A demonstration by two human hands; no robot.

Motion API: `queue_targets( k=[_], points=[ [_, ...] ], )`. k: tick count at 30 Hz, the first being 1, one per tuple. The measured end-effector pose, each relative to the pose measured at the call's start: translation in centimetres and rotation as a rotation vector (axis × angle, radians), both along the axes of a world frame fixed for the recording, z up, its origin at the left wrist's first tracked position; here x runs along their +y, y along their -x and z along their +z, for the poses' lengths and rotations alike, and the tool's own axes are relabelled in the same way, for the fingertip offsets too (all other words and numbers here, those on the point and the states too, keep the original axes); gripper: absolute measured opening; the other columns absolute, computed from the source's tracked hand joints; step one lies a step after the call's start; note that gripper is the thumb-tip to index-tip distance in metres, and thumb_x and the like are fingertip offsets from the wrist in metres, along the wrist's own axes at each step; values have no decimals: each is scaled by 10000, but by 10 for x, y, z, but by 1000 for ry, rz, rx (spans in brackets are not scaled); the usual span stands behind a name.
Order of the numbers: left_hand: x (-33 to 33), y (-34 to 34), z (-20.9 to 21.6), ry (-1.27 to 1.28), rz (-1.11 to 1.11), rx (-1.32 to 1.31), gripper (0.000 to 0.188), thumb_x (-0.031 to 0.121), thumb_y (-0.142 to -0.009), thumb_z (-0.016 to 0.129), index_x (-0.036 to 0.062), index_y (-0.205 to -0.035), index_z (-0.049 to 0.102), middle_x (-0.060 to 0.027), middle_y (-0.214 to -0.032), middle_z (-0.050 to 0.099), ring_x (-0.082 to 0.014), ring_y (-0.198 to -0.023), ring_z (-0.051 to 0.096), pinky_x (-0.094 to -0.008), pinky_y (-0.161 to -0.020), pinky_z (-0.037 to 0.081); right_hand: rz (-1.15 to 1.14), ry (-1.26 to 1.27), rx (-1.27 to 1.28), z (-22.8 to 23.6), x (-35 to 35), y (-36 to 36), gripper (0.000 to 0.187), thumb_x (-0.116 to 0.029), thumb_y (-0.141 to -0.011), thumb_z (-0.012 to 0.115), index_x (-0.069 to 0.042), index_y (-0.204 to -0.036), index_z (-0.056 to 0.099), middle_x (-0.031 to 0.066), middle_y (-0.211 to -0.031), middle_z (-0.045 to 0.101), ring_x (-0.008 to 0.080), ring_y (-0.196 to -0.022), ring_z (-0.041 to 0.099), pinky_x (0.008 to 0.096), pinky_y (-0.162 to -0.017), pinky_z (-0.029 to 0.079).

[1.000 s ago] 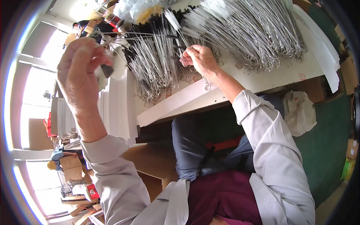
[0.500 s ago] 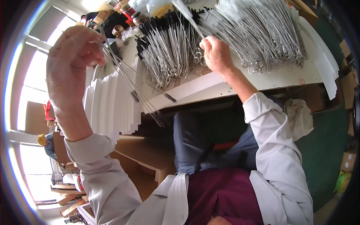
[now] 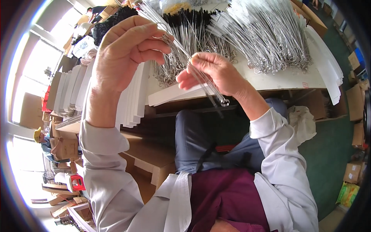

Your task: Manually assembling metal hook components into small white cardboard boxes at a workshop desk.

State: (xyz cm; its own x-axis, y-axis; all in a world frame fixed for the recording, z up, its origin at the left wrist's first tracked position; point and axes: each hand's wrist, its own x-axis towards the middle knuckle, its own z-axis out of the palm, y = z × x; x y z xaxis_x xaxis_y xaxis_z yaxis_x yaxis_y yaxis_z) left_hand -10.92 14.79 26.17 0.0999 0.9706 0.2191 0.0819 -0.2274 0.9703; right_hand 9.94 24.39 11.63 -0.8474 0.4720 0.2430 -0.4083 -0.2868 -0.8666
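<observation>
"While both hands are raised, where do the wire-stemmed brushes point(image 3: 178, 44) lie?"

"They slant between the left hand point(image 3: 119, 54) and the right hand point(image 3: 218, 71), a metal ring point(image 3: 225, 102) hanging below the right palm."

"And the grips?"

"The left pinches thin stems at its fingertips; the right has thumb and forefinger closed around stems too, other fingers loosely curled. I can't separate which stem belongs to which hand."

"What's around them?"

"Just beyond the left fingertips, black-bristled brushes point(image 3: 189, 18), fuzzy and dense. Beyond the right hand and to its right, a heap of pale-bristled brushes point(image 3: 266, 38), shiny straight wires with looped ends, on the smooth counter point(image 3: 284, 80). Below the left hand, flat white strips point(image 3: 131, 102) stand side by side."
</observation>
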Motion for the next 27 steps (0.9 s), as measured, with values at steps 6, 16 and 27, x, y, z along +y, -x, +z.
queue_targets(
  k=[6,16,27],
  points=[
    [0,5,-39,29,51,-28,157,137,-1035,592,-10,-1043,647,-149,-999,743,-212,-867,763,-323,-692,611,54,152,-61,-33,-33,-18,308,-230,-1130,426,22,-1054,586,247,-987,737,324,-811,763,427,-735,652],
    [2,13,-101,-31,276,150,101,77,-1015,623,-15,-986,650,-87,-898,731,-119,-747,706,-266,-630,585,-123,117,-302,-69,-69,-59,299,-255,-1123,484,3,-1047,613,107,-769,698,166,-592,685,293,-541,564],
    [-4,4,-144,-11,404,178,104,77,-1028,624,-12,-981,647,-59,-836,691,-114,-711,669,-280,-661,569,-284,-120,-563,-86,-88,-81,339,-272,-1118,502,1,-1239,663,19,-724,643,72,-575,580,245,-533,470]
  ],
)
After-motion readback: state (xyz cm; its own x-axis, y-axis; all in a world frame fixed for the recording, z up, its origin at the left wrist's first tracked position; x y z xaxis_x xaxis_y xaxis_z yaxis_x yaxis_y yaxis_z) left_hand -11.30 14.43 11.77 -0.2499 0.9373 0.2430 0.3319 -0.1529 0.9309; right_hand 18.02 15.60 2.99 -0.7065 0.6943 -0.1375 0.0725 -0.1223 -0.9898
